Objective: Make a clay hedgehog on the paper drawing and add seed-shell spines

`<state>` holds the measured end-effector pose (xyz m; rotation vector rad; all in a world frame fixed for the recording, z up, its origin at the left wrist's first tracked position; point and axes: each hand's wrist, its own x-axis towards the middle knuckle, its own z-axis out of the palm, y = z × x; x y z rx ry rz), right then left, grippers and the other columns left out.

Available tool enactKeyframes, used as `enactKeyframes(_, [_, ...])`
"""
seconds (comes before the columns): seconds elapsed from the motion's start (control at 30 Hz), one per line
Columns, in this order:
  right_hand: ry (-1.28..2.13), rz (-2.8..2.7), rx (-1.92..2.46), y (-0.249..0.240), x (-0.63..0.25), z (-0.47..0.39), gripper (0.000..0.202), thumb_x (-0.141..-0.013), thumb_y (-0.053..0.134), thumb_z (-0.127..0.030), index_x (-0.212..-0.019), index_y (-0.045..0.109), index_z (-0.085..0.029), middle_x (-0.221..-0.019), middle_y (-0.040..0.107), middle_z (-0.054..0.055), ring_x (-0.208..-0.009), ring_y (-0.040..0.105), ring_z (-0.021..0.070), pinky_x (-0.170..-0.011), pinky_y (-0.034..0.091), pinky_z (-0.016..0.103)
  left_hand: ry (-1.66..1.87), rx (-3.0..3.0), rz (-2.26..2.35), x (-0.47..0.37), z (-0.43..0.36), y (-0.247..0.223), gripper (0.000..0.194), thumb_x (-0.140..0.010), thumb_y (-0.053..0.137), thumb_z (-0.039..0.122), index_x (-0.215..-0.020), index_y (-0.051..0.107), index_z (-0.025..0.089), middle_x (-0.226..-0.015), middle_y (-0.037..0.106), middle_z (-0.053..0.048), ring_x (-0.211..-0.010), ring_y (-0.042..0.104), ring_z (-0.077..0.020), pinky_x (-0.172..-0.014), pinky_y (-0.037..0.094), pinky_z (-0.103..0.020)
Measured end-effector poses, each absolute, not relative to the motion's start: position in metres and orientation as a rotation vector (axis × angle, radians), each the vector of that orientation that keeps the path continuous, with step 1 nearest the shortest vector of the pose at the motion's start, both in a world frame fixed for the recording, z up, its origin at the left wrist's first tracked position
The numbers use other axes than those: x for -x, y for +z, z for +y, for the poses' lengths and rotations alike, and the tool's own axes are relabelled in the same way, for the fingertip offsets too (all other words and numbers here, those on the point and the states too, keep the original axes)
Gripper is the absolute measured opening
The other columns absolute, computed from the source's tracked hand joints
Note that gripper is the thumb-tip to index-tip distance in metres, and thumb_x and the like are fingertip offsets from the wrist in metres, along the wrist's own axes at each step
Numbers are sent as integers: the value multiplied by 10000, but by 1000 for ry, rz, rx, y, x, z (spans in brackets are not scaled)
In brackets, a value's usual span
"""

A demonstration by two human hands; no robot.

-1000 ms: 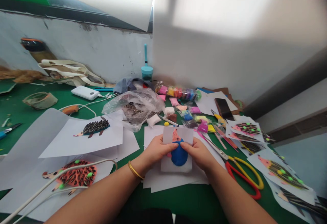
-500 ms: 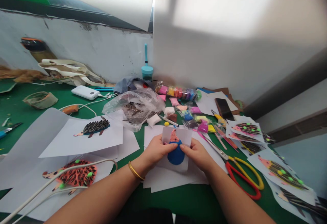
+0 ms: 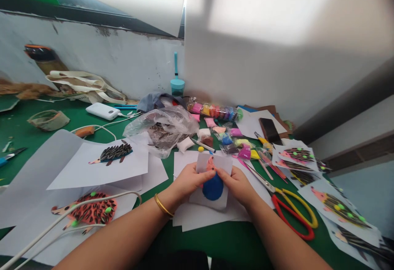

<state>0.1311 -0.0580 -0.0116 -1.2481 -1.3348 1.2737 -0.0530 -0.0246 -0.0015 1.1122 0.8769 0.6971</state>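
Note:
A small white paper card (image 3: pixel 227 164) is tilted up between my two hands. On it are a round blue clay body (image 3: pixel 213 188) and, above that, a pink clay head (image 3: pixel 211 163) with dark dots. My left hand (image 3: pixel 191 180) grips the card's left side, its thumb pressing where pink meets blue. From the right, my right hand (image 3: pixel 239 183) grips the opposite side, thumb at the top of the blue clay. Both sets of fingers are mostly hidden behind the card. Beneath lie loose white sheets (image 3: pixel 197 219).
Scissors (image 3: pixel 291 208) with red and yellow handles lie right of my hands. Finished hedgehog pictures (image 3: pixel 338 208) are at far right, another (image 3: pixel 115 153) at left. Ahead are clay packets (image 3: pixel 244 152) and a plastic bag of seeds (image 3: pixel 163 130). A white cable (image 3: pixel 101 199) crosses the left side.
My thumbs have moved slightly upward on the clay, toward the pink head, which is now more covered. The card has shifted a little to the right.

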Motion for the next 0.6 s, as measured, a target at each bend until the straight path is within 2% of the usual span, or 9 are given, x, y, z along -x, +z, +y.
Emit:
enactKeyframes(0.07, [1267, -1275, 1240, -13, -132, -57, 470, -858, 643, -570, -1127, 724, -192, -1140, 740, 92, -1059, 672, 315, -940, 515, 433, 677, -1089, 876, 53, -24, -2, 531, -675, 828, 483, -1044, 723, 117, -887, 728, -85, -758, 637, -180, -632, 451, -247])
enactKeyframes(0.27, [1430, -1147, 1199, -17, -135, -58, 531, -824, 680, -575, -1177, 695, -179, -1097, 754, 102, -988, 703, 313, -881, 554, 453, 724, -912, 766, 54, -23, -3, 503, -637, 870, 408, -1024, 713, 128, -959, 740, -95, -824, 671, -208, -773, 516, -312])
enactKeyframes(0.43, [1372, -1192, 1216, -14, -133, -58, 501, -788, 738, -527, -1154, 703, -187, -1180, 728, 107, -1084, 675, 342, -948, 531, 492, 709, -955, 741, 54, -23, -4, 521, -631, 879, 378, -1056, 720, 123, -1021, 745, -113, -899, 684, -242, -845, 521, -345])
enactKeyframes(0.6, [1424, -1187, 1176, -15, -133, -58, 512, -788, 739, -535, -1171, 702, -197, -1185, 727, 104, -1095, 674, 343, -941, 542, 490, 699, -1010, 796, 54, -23, -6, 505, -600, 893, 357, -1018, 738, 120, -1011, 750, -117, -916, 691, -268, -863, 524, -367])
